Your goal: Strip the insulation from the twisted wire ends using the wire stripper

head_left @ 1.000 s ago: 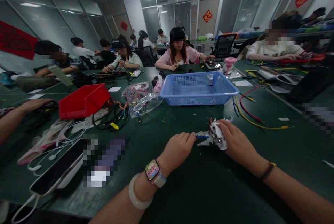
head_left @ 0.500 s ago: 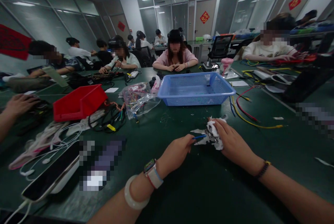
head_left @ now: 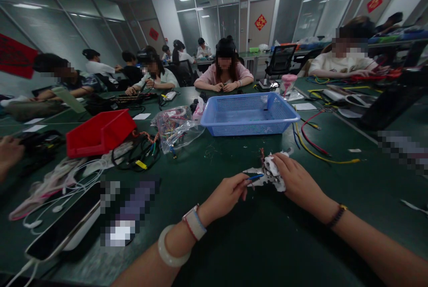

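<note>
Near side of blue basket [head_left: 247, 129]: right hand [head_left: 294, 174] clasps white-covered metal tool [head_left: 276, 182], probably stiff, hefty; best held by covered part. Left hand [head_left: 229, 192]: fingers pinch blue wire [head_left: 256, 176], likely light, springy; hold near tool.

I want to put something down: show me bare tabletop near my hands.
Green tabletop is almost bare between your left forearm and right forearm, and between the right forearm and yellow cable. Crowded: the left side, with the red bin, earphones and dark-screened device.
</note>
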The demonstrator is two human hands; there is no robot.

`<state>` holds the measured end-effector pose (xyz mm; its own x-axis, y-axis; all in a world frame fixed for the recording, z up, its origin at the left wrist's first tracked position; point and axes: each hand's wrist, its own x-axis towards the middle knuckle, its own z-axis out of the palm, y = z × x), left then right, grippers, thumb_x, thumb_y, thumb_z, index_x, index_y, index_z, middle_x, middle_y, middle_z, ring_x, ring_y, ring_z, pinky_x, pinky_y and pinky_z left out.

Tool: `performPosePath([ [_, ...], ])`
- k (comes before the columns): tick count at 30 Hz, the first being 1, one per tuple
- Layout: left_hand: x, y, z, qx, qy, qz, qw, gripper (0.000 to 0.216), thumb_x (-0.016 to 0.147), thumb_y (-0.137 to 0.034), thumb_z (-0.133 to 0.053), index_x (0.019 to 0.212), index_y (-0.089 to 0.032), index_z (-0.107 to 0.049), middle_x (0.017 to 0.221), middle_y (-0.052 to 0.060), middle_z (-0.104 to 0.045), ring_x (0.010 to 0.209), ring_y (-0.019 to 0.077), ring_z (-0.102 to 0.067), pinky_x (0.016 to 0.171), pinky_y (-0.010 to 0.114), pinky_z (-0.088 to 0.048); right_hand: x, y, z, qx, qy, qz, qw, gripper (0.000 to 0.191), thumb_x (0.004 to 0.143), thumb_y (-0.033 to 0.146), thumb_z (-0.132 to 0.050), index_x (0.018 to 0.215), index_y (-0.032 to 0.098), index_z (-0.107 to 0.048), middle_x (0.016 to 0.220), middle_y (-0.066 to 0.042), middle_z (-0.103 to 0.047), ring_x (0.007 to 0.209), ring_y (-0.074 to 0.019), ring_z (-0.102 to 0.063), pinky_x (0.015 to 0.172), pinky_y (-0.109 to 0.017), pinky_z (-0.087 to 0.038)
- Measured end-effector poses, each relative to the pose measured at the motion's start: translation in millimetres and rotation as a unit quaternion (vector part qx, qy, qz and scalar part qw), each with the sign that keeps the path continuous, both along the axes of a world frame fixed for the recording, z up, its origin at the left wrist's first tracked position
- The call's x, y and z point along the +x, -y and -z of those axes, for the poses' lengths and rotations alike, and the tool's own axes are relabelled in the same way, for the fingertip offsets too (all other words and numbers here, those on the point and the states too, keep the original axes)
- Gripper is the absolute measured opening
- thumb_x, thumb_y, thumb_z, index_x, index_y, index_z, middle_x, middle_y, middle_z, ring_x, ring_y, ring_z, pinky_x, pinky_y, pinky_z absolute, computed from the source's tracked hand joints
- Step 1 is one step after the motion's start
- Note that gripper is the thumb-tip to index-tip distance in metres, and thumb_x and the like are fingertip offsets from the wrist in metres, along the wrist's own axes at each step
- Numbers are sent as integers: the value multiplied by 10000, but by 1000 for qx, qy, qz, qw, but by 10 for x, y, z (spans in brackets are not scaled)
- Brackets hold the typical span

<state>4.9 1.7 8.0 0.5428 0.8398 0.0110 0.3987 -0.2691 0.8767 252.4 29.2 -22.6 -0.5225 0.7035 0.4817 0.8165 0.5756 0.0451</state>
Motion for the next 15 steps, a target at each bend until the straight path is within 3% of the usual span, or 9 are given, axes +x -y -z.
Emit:
performPosePath([
  [7,-10,-20,95,-38,46,2,998,293,983,-299,-342,1022,-150,-591,669,-24,-516,595,96,-472,582,205,-380,2,11,-50,23,26,17,999,445,789,102,-436,1233,97,-462,1198,-190,-576,1052,-279,-570,894,-435,-490],
  [15,6,-18,72,-52,52,-9,997,310,979,-327,-352,1002,-151,-607,656,-24,-510,589,101,-464,584,210,-379,-4,11,-103,26,27,17,999,450,789,108,-443,1238,96,-465,1188,-186,-586,1044,-276,-581,890,-427,-491],
])
